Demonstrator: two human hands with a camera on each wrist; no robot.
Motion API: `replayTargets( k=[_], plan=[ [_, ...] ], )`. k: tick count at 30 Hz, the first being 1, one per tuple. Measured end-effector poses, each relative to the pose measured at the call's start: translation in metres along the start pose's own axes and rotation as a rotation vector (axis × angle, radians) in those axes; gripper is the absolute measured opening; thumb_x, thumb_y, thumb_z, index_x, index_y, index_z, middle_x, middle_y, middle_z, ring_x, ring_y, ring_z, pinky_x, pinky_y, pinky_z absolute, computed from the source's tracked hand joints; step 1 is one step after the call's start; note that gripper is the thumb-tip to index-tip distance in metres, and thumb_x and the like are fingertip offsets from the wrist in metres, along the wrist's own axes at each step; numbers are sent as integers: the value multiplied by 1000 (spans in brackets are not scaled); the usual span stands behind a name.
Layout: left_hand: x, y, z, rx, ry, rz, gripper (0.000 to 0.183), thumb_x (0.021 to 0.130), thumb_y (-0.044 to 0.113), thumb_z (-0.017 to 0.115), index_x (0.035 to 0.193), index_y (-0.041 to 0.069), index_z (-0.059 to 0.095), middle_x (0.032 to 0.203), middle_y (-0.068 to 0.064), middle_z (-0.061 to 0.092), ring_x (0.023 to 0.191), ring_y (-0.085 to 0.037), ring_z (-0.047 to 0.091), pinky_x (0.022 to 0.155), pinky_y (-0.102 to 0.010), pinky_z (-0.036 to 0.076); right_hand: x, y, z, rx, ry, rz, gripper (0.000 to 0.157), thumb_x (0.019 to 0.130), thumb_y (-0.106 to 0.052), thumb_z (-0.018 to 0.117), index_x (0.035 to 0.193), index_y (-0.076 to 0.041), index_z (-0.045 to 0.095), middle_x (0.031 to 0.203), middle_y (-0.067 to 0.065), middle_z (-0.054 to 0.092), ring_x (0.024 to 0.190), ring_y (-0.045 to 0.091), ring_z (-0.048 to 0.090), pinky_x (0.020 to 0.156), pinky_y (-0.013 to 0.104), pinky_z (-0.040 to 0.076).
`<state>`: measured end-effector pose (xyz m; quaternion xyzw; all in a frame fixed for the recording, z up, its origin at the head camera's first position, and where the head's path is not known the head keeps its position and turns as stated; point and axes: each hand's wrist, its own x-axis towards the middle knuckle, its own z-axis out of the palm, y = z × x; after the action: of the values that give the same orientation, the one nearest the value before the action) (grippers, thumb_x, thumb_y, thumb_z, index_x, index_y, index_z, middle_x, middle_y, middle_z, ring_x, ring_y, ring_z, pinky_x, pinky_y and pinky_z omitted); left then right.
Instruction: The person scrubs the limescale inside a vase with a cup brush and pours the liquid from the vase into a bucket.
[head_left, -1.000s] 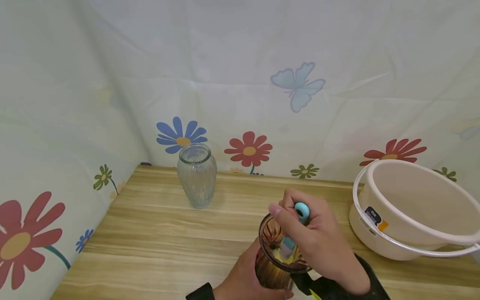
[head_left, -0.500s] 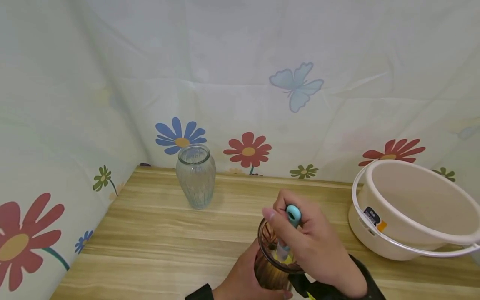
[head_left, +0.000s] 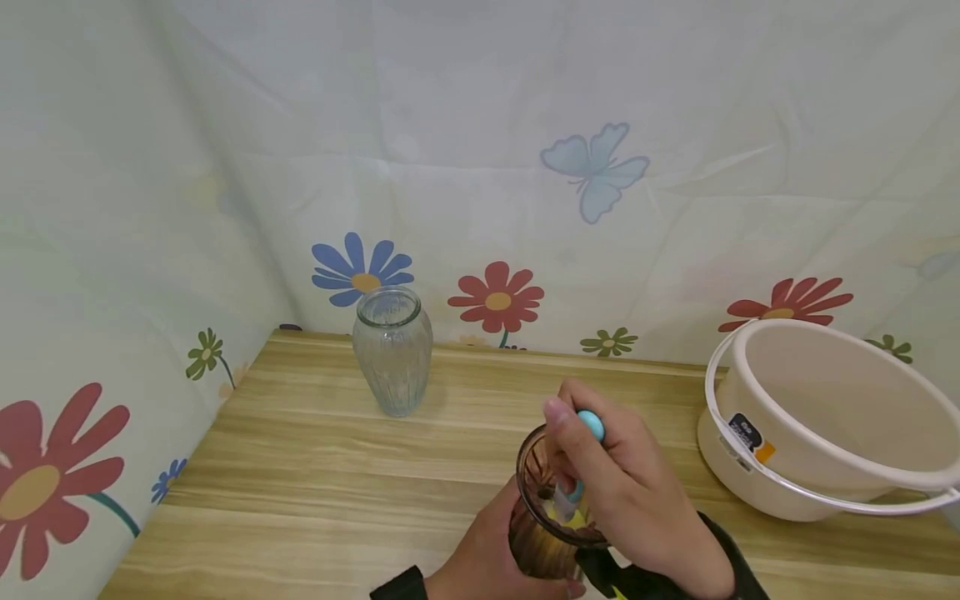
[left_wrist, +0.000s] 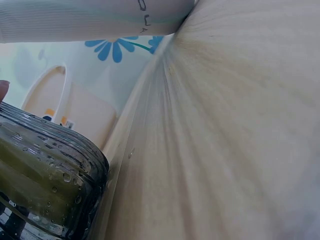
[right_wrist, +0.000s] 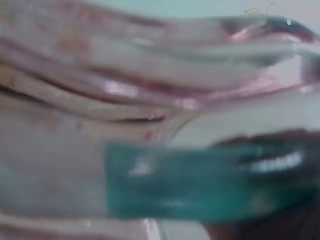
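A brown ribbed glass vase [head_left: 542, 550] stands tilted at the front, its mouth facing up. My left hand [head_left: 483, 554] grips its side, fingers on the left and thumb low at the front. My right hand [head_left: 633, 504] holds the turquoise handle of a bottle brush [head_left: 592, 425], which reaches down through the mouth. Something yellow shows inside, below the pale shaft; the rest of the brush head is hidden. Up close, the right wrist view shows the blurred handle [right_wrist: 175, 185]. Water drops cover the glass [left_wrist: 47, 180] in the left wrist view.
A clear glass vase [head_left: 393, 362] stands upright at the back left of the wooden table [head_left: 300, 467]. To the right sits a cream bucket [head_left: 723, 462] with a white handle. A white, lettered object [left_wrist: 95, 22] crosses the top of the left wrist view.
My right hand has shifted slightly left with the brush, and the handle has turned so its end hole no longer shows. My left hand and the brown vase have stayed put.
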<state>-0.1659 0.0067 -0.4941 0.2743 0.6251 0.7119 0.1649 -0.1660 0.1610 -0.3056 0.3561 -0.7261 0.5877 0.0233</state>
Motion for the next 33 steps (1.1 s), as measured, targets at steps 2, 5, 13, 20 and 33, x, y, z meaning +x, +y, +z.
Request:
replayTargets(
  k=[2,5,13,20,33],
  plan=[
    [1,-1,0,-4,-2,3,89,88,27,84,159,34,31,154,6,52,138,-17,54,115,-29,44,0,-2,1,0,12,2,33,112,-1,34,80,-8,37,64,7,38,53,19,43,50,33,41],
    [1,-2,1,-21,-11,1,89,88,30,84,159,34,31,154,5,52,138,-17,54,114,-30,45,-3,-4,1,1,37,19,33,112,-2,34,80,-8,37,65,8,36,53,21,41,49,34,40],
    [-1,1,1,52,15,-30,89,87,35,85,157,36,31,152,9,53,136,-12,55,112,-27,47,-6,-4,-1,101,182,-71,33,112,0,27,81,-6,38,69,1,32,56,17,32,50,33,30],
    [-2,-3,-2,153,45,30,89,86,23,85,157,31,31,147,6,58,129,-7,59,106,-25,50,-5,1,1,327,267,-197,35,111,3,18,81,-6,33,68,1,28,57,15,27,51,33,21],
    [-2,-4,-4,176,43,-28,90,86,21,82,158,35,29,146,4,57,126,-5,60,105,-25,51,0,-9,4,387,318,-300,34,109,7,17,80,-2,34,68,-1,29,57,13,28,52,31,20]
  ],
)
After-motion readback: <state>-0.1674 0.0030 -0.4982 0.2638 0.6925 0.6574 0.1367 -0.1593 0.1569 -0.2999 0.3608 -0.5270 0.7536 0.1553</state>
